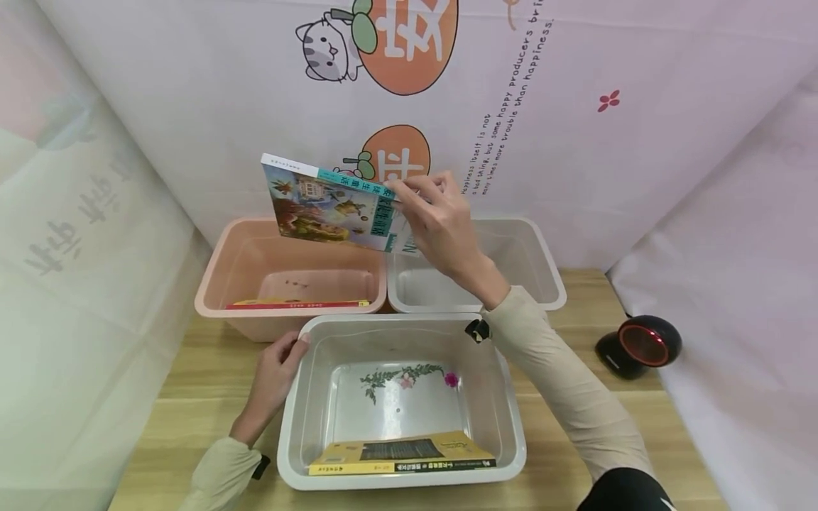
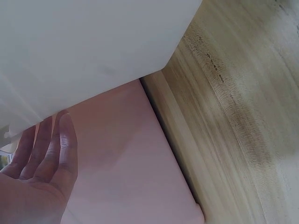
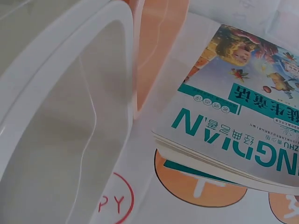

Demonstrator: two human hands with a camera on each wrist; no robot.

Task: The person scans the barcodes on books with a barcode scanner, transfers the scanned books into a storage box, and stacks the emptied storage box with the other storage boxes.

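In the head view my right hand (image 1: 441, 223) holds a paperback book (image 1: 332, 206) by one end, raised over the two back bins. Its illustrated cover with teal lettering faces me; the right wrist view shows the book's cover (image 3: 243, 112) and page edges close up. At the top left corner of the front grey-white bin (image 1: 402, 482), my left hand (image 1: 279, 365) grips the rim. The left wrist view shows the fingers (image 2: 67, 144) reaching up to that bin's wall (image 2: 93, 46). A yellow book (image 1: 402, 454) lies inside the front bin along its near wall.
Behind stand a pink bin (image 1: 211, 284), with a red-edged book (image 1: 297, 305) inside, and a grey-white bin (image 1: 549, 273) to its right. A black round device (image 1: 642, 344) sits on the right of the wooden table (image 1: 211, 397). Printed white sheets (image 1: 575, 156) enclose the table.
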